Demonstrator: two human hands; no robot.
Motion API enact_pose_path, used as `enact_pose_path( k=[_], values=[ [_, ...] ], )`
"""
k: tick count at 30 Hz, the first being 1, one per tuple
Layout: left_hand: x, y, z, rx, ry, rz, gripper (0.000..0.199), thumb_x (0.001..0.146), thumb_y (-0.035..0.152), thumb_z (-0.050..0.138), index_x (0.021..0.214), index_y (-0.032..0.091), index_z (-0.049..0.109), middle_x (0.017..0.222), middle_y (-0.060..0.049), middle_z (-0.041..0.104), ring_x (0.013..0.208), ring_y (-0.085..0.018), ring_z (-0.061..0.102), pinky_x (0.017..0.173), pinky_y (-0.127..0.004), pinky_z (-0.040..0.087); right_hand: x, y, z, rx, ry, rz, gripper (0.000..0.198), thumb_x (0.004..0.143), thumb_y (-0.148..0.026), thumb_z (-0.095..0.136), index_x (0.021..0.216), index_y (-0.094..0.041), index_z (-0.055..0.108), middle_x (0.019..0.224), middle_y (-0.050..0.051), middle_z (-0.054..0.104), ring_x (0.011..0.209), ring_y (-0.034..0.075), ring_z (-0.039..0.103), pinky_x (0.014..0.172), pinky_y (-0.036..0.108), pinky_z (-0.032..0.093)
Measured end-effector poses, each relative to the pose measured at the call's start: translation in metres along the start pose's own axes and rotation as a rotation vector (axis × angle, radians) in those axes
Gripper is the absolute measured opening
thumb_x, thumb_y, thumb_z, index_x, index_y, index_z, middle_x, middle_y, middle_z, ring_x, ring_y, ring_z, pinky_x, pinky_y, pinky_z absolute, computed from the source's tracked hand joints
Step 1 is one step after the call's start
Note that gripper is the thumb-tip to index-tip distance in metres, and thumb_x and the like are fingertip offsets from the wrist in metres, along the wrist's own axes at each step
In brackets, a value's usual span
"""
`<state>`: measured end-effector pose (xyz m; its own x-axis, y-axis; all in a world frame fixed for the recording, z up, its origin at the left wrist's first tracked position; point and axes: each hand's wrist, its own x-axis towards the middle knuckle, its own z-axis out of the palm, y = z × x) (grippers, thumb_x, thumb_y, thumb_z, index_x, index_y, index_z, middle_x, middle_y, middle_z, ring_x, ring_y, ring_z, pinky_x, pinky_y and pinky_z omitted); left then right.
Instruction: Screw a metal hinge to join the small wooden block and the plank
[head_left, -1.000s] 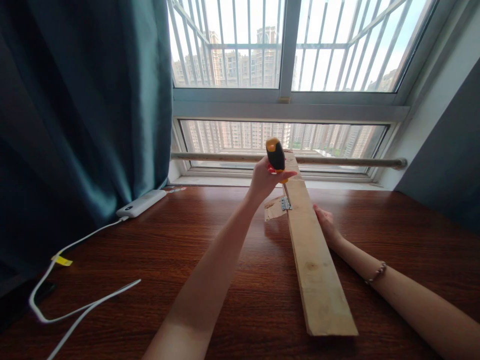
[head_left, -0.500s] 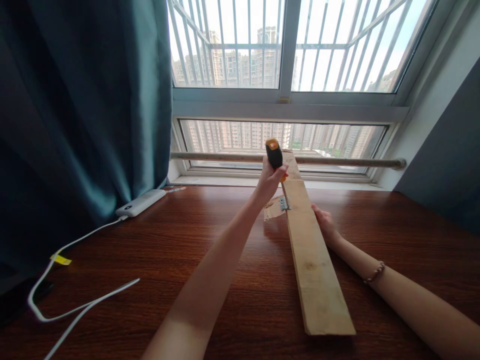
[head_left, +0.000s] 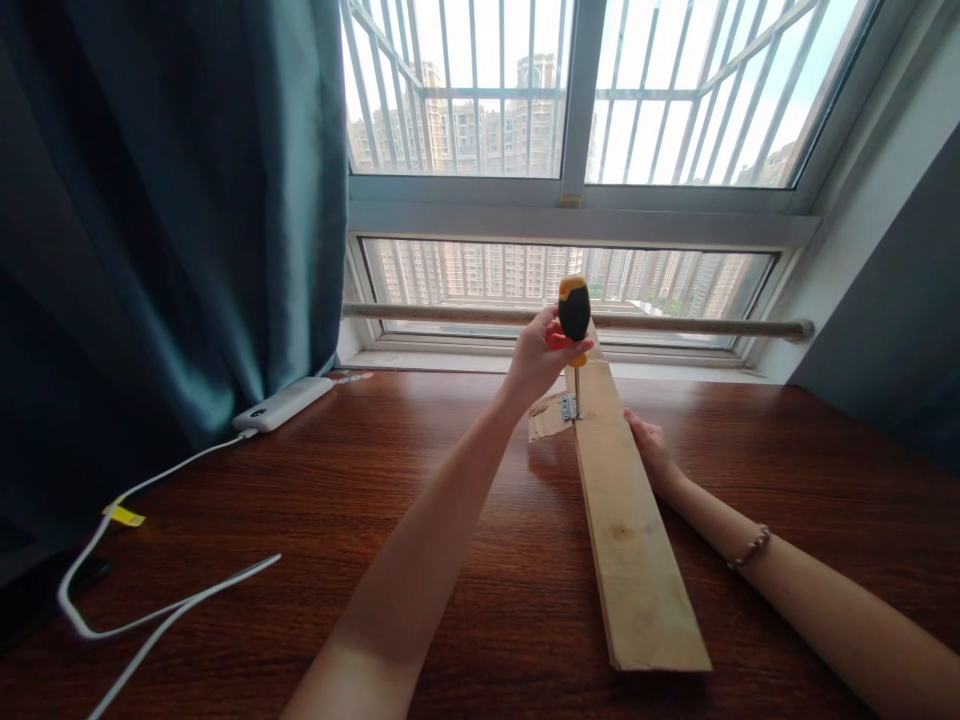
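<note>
A screwdriver (head_left: pixel 574 310) with a black and yellow handle stands nearly upright in my left hand (head_left: pixel 541 350), whose fingers close around its lower handle. Its shaft reaches down to a small metal hinge (head_left: pixel 568 408) at the left edge of a long wooden board (head_left: pixel 622 510). The hinge also lies against a smaller piece of wood (head_left: pixel 546 420) to the left. My right hand (head_left: pixel 649 445) grips the board's right edge, with some fingers hidden by the board.
Board and hinge are on a dark brown wooden surface (head_left: pixel 315 530). To the left lie a white power strip (head_left: pixel 283 404) and a white cable (head_left: pixel 172 610), beside a blue curtain (head_left: pixel 187 220). A horizontal rail (head_left: pixel 690 324) runs before the barred window.
My left hand has shifted slightly right and turned, and the screwdriver has gone from tilted to nearly upright. The board and my right hand stay in place.
</note>
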<state>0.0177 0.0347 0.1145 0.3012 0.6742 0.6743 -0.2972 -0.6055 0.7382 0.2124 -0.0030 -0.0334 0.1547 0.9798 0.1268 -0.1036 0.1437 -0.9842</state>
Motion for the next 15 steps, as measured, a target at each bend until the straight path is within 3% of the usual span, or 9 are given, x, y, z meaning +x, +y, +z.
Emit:
enact_pose_path(
  k=[3, 6, 9, 15],
  values=[
    [-0.001, 0.003, 0.005, -0.040, -0.050, -0.016, 0.032, 0.070, 0.022, 0.063, 0.096, 0.019, 0.044, 0.082, -0.002, 0.059, 0.075, -0.015, 0.060, 0.071, -0.032, 0.045, -0.001, -0.002, 0.001, 0.033, 0.030, 0.042, 0.040, 0.072, -0.056, 0.058, 0.066, -0.017, 0.064, 0.059, 0.004, 0.064, 0.048, 0.015, 0.054, 0.048, 0.028, 0.044],
    [-0.002, 0.002, 0.010, -0.028, 0.007, 0.007, 0.024, 0.074, 0.021, 0.059, 0.089, 0.020, 0.040, 0.077, 0.001, 0.053, 0.069, -0.011, 0.057, 0.068, -0.028, 0.044, -0.002, -0.002, 0.002, 0.021, 0.031, 0.045, 0.041, 0.071, -0.058, 0.058, 0.070, -0.017, 0.065, 0.062, 0.004, 0.066, 0.050, 0.017, 0.055, 0.049, 0.029, 0.045],
    [-0.003, -0.004, 0.013, -0.005, 0.060, 0.014, 0.031, 0.073, 0.028, 0.062, 0.087, 0.020, 0.037, 0.073, 0.004, 0.049, 0.061, -0.008, 0.051, 0.061, -0.024, 0.043, -0.001, -0.001, 0.001, 0.009, 0.022, 0.039, 0.043, 0.071, -0.059, 0.057, 0.075, -0.017, 0.065, 0.066, 0.005, 0.067, 0.052, 0.018, 0.057, 0.052, 0.029, 0.046],
    [-0.003, -0.014, 0.013, 0.155, 0.159, 0.089, 0.029, 0.070, 0.032, 0.066, 0.085, 0.019, 0.044, 0.074, 0.002, 0.050, 0.067, -0.011, 0.051, 0.059, -0.023, 0.041, 0.000, 0.001, 0.000, 0.025, 0.001, 0.039, 0.045, 0.070, -0.061, 0.057, 0.078, -0.017, 0.066, 0.071, 0.006, 0.068, 0.057, 0.019, 0.060, 0.056, 0.031, 0.049]
  ],
)
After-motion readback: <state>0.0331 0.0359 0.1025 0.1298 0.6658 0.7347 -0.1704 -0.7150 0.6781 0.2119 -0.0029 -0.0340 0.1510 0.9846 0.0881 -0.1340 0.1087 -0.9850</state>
